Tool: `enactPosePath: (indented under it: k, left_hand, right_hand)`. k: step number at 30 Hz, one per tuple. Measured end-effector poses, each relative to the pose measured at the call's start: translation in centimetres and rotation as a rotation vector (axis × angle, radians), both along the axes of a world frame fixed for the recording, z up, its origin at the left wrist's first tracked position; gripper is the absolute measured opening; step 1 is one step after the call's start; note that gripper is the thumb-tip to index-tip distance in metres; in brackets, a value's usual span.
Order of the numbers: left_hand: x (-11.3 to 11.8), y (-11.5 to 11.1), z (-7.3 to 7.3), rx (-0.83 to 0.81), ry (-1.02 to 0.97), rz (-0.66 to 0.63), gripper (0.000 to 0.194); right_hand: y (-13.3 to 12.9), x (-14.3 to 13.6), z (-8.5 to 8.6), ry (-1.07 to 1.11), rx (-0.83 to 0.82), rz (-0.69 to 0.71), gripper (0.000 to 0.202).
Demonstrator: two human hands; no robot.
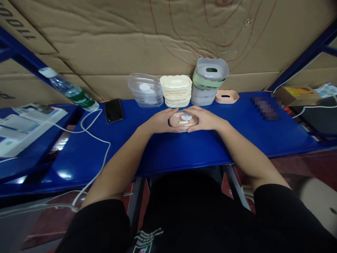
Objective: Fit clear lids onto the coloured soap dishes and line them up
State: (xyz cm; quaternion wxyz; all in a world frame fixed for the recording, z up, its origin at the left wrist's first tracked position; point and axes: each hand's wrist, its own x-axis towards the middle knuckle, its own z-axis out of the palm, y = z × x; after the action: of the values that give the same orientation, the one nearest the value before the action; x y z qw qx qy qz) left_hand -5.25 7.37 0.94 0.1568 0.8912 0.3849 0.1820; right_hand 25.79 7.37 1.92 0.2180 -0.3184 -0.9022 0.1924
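my left hand (pixel 163 121) and my right hand (pixel 206 119) clasp opposite sides of a clear-covered peach dish (pixel 183 119), its round sticker (pixel 186 116) facing me. i have it over the blue worktop (pixel 181 151), in front of the cream stack (pixel 177 93); i cannot tell whether it touches the surface. a clear stack (pixel 147 92) stands left of the cream one, a grey-and-green stack (pixel 207 84) right.

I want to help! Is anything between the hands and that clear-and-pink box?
Nothing visible: the left hand and right hand hold the clear-and-pink box from both sides. The cream stack stands behind.
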Motion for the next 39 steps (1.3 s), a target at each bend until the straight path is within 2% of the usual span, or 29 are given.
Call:
enactPosePath:
  k: [3, 9, 13, 19, 24, 26, 32, 39]
  left_hand:
    - [0.2, -0.1, 0.0, 0.016, 0.005, -0.004, 0.116]
    - [0.4, 0.0, -0.2, 0.027, 0.015, -0.014, 0.110]
    - [0.4, 0.0, -0.3, -0.002, 0.045, 0.016, 0.114]
    - [0.3, 0.0, -0.4, 0.038, 0.051, 0.033, 0.112]
    - [0.2, 0.6, -0.8, 0.110, 0.150, 0.005, 0.079]
    - [0.1, 0.8, -0.9, 0.122, 0.193, 0.003, 0.072]
    - [0.1, 0.9, -1.0, 0.137, 0.228, 0.019, 0.072]
    - [0.1, 0.9, -1.0, 0.121, 0.240, 0.028, 0.072]
  right_hand:
    - [-0.3, -0.5, 0.2, 0.068, 0.065, 0.022, 0.115]
    - [-0.9, -1.7, 0.3, 0.123, 0.139, 0.157, 0.057]
    - [-0.8, -1.8, 0.1, 0.139, 0.138, 0.179, 0.043]
    - [-0.9, -1.2, 0.9, 0.067, 0.147, 0.051, 0.048]
    - [-0.9, -0.3, 1.7, 0.000, 0.147, -0.057, 0.046]
    - [-0.7, 0.2, 1.9, -0.014, 0.137, -0.087, 0.046]
    - [-0.2, 1.9, 2.9, -0.101, 0.063, -0.192, 0.052]
    - [-0.1, 5.1, 4.4, -0.253, 0.054, -0.346, 0.067]
